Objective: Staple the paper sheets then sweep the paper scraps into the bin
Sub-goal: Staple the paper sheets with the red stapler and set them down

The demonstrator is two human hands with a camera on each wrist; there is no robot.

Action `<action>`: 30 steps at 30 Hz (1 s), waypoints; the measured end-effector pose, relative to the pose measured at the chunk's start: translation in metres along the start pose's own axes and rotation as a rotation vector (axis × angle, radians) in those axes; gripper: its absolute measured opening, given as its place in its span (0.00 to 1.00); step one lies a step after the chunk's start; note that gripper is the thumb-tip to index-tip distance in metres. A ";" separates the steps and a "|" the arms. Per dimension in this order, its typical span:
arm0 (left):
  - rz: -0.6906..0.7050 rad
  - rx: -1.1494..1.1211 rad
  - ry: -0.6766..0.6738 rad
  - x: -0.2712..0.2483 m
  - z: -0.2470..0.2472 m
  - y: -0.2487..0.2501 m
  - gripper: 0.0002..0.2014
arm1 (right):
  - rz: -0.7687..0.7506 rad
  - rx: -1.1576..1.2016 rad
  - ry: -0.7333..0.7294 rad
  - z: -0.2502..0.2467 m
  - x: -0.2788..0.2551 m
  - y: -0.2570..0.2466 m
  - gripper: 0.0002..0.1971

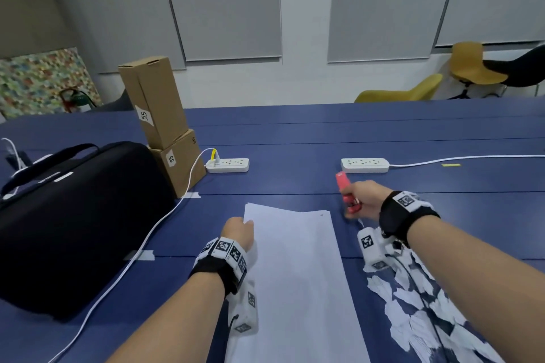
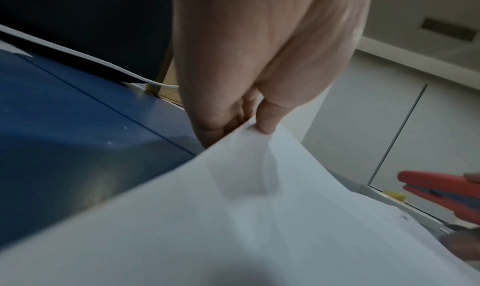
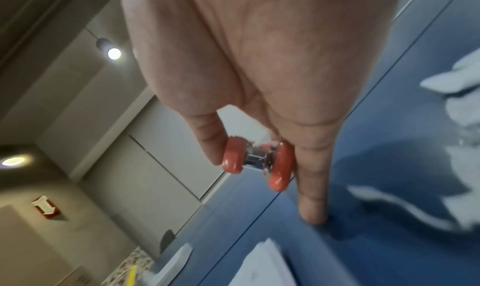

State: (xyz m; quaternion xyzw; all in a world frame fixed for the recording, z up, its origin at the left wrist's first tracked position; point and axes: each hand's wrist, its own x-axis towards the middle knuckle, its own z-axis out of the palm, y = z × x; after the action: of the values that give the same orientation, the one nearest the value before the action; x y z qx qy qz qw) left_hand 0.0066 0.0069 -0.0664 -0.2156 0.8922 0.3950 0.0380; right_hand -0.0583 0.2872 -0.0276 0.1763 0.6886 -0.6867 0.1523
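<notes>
A: Paper (image 1: pixel 295 268) is laid flat on the blue table (image 1: pixel 295 144), right in the middle. Why is its far left corner being pinched?

B: The stack is kept from sliding that way. The corner is squeezed between the thumb and fingers of the left hand (image 1: pixel 239 233), and in the left wrist view that corner is seen lifted a little.

A: And the red stapler (image 1: pixel 348 194)?

B: It is gripped in the right hand (image 1: pixel 364 200), with the thumb on one red side and the fingers curled round the other. It is held up off the table, just beside the far right corner of the paper. Its mouth is not closed on the sheets.

A: Is a staple already put in?

B: A tiny dark mark is seen near that far right corner. It may be a staple, but it is too small to tell.

A: Where are the scraps (image 1: pixel 418 303) kept?

B: They are spread on the table to the right of the paper, under the right arm. None look swept yet, so that job is still to be done. No bin is seen in any view.

A: What else is on the table?

B: A black bag (image 1: pixel 73 215) and brown boxes (image 1: pixel 165 127) are set on the left, well away from the paper.
</notes>
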 end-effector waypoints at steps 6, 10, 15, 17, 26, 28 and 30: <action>0.085 -0.160 0.032 -0.017 0.003 -0.002 0.12 | -0.005 0.049 -0.051 0.035 -0.014 0.013 0.13; 0.177 -0.257 0.072 -0.030 -0.001 0.000 0.16 | -0.036 -0.013 0.027 0.038 -0.027 0.009 0.10; 0.360 -0.356 0.173 -0.046 -0.022 0.018 0.12 | -0.423 0.120 0.043 0.034 -0.065 -0.036 0.10; 0.433 -0.407 0.194 -0.055 -0.030 0.027 0.11 | -0.618 0.124 -0.057 0.040 -0.094 -0.060 0.08; 0.726 -0.525 0.295 -0.112 -0.078 0.082 0.08 | -0.986 -0.211 -0.357 0.085 -0.171 -0.123 0.20; 0.744 -0.542 0.303 -0.118 -0.087 0.091 0.09 | -0.996 -0.240 -0.363 0.086 -0.175 -0.130 0.20; 0.762 -0.533 0.317 -0.121 -0.093 0.098 0.10 | -0.991 -0.273 -0.376 0.084 -0.178 -0.137 0.20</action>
State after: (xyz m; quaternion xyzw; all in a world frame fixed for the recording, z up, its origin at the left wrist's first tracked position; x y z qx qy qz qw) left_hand 0.0851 0.0412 0.0935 0.0665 0.7703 0.5576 -0.3023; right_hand 0.0353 0.1976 0.1743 -0.3162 0.7330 -0.6005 -0.0474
